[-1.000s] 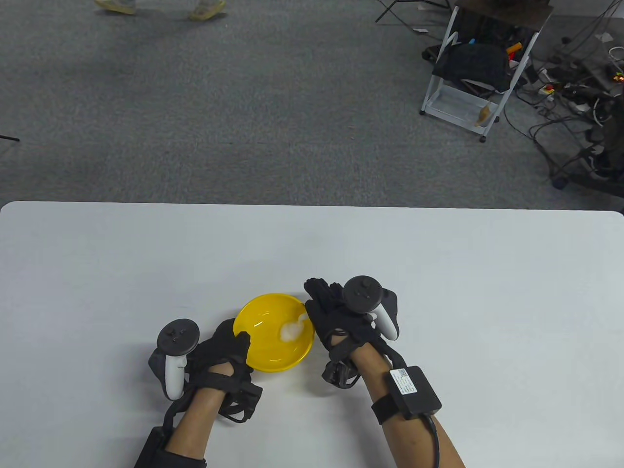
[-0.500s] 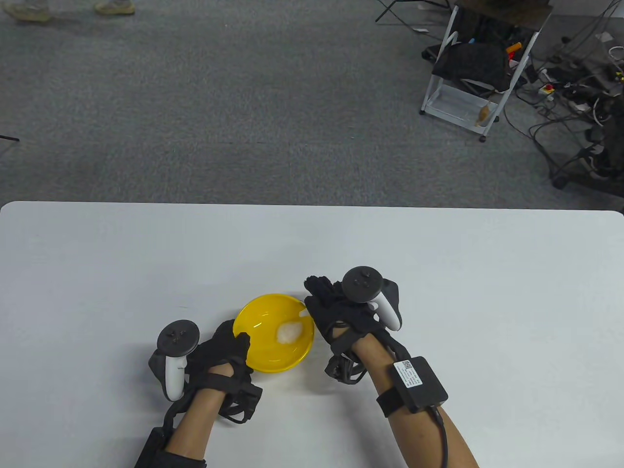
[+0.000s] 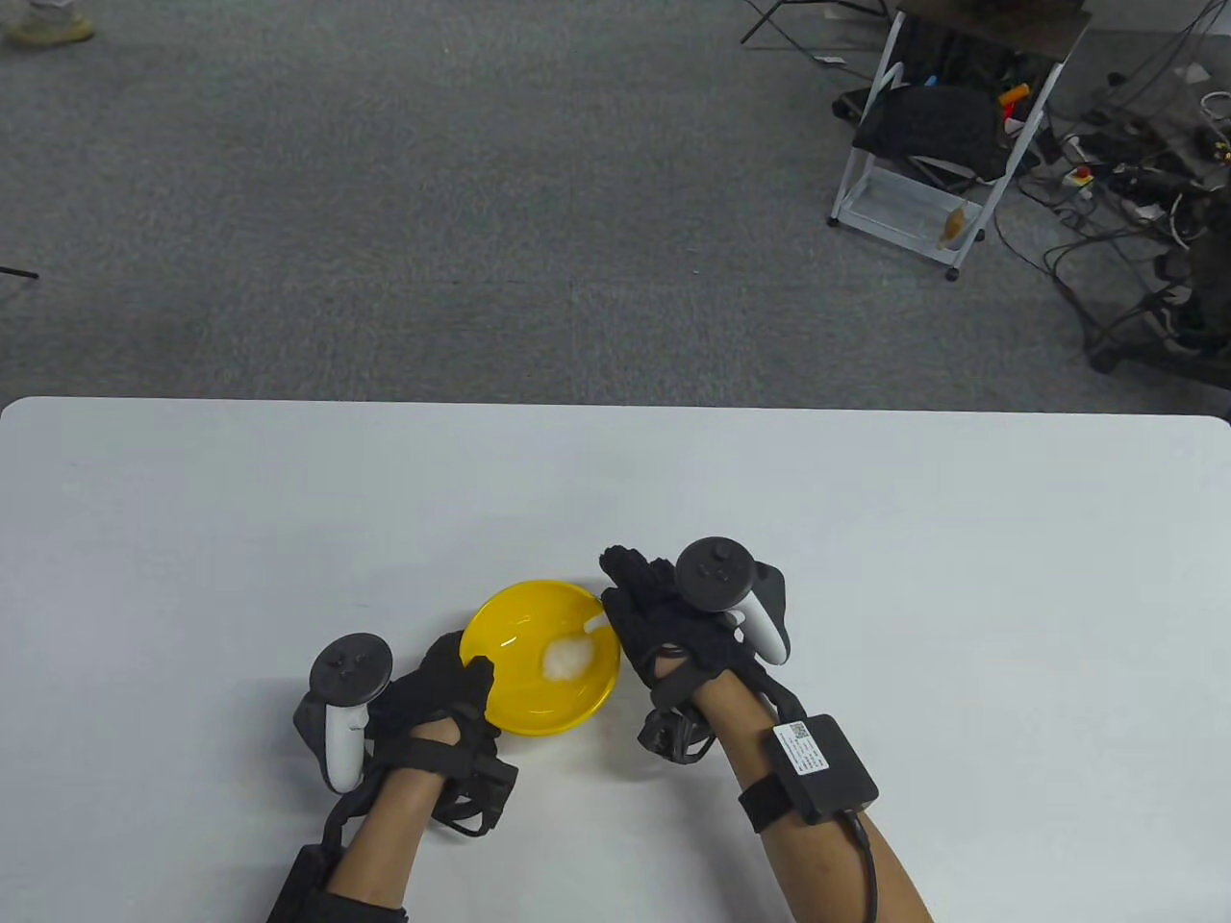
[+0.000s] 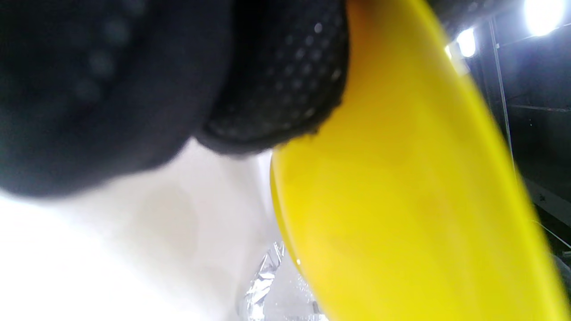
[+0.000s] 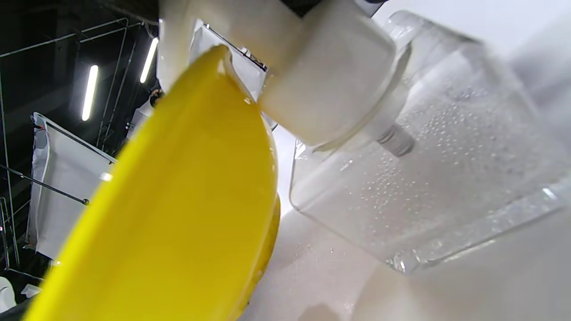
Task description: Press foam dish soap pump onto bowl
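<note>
Yellow plastic marks the bowl (image 3: 540,657), which sits on the white table (image 3: 866,538) between the two gloved hands. The left hand (image 3: 435,697) grips its near-left rim: the thumb hooks over the edge, and in the left wrist view a dotted fingertip (image 4: 285,89) presses against the outer wall of the bowl (image 4: 401,200). A blob of white foam (image 3: 567,659) lies inside the bowl, just left of the right hand's fingers.

The right hand (image 3: 673,635) lies flat over the white pump head (image 5: 330,76) of the clear soap bottle (image 5: 446,178), palm down; the fingers stretch forward past the bowl's right rim, and the hand hides the bottle almost wholly from above. Only the white spout (image 3: 598,625) shows there, reaching over the rim toward the foam. In the right wrist view the bottle stands just beside the bowl (image 5: 178,214), its wall beaded with small bubbles, and whether the two touch cannot be told.

Beyond the fingers, past the far table edge, lies grey carpet (image 3: 433,221), with a white wheeled rack (image 3: 918,207) and tangled cables (image 3: 1135,192) at the far right.
</note>
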The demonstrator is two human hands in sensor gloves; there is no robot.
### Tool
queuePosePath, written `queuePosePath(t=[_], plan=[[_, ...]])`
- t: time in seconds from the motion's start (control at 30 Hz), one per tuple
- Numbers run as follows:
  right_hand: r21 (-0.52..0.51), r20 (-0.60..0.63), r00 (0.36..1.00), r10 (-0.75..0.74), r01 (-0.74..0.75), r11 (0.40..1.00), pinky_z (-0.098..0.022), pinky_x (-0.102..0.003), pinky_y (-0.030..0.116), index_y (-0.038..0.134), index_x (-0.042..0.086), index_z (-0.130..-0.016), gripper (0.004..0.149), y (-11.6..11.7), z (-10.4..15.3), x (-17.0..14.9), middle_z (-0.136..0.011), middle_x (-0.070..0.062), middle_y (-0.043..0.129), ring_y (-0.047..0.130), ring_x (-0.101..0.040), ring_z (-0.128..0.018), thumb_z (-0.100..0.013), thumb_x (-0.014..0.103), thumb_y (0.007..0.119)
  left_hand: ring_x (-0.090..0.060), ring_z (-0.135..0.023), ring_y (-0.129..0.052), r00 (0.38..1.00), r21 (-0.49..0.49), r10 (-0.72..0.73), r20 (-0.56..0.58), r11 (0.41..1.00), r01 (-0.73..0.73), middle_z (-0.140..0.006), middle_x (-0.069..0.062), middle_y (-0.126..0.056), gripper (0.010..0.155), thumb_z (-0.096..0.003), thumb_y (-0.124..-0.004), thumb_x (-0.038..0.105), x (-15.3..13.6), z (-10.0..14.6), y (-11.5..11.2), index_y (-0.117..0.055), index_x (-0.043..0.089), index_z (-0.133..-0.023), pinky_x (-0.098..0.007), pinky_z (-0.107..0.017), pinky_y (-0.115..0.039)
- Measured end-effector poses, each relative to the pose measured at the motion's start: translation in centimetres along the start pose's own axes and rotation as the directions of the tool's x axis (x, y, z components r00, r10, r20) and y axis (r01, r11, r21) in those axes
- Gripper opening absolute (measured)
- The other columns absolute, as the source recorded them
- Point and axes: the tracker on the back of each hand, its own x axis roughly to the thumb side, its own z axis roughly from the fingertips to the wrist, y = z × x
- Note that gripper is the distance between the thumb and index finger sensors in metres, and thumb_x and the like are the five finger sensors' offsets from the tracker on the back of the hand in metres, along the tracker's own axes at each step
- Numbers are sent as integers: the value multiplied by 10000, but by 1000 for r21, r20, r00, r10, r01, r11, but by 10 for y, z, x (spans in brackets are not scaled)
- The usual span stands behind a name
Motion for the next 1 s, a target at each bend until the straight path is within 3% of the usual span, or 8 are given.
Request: queuePosePath(t=[0.63, 0.8, 1.0], plan=[[-4, -16, 1000, 0, 0, 1000, -602, -849, 339, 368, 242, -1081, 695, 0, 0, -1, -1171, -124, 327, 174, -483, -1051, -461, 513, 526, -191, -3, -1076, 1000, 1, 1, 4, 1000, -1, -280, -32, -1021, 579, -419, -778, 385, -2, 0, -1, -622, 135, -917, -345, 11, -922], [21, -40, 997, 68, -67, 998, -609, -845, 314, 380, 244, -1084, 693, -7, 0, 9, -1174, -116, 309, 146, -469, -1053, -460, 510, 524, -190, -3, -1076, 1000, 0, 9, 8, 1000, -9, -280, -32, -1021, 579, -420, -779, 387, -2, 0, -1, -623, 135, -917, -344, 11, -922], [44, -42, 999, 20, -18, 999, -605, -848, 304, 373, 247, -1085, 694, -8, -1, 8, -1174, -119, 299, 140, -475, -1050, -463, 514, 527, -191, -3, -1076, 1000, -5, 15, 6, 1000, -15, -280, -33, -1021, 579, -419, -779, 388, -2, -1, -1, -622, 136, -917, -344, 10, -922]])
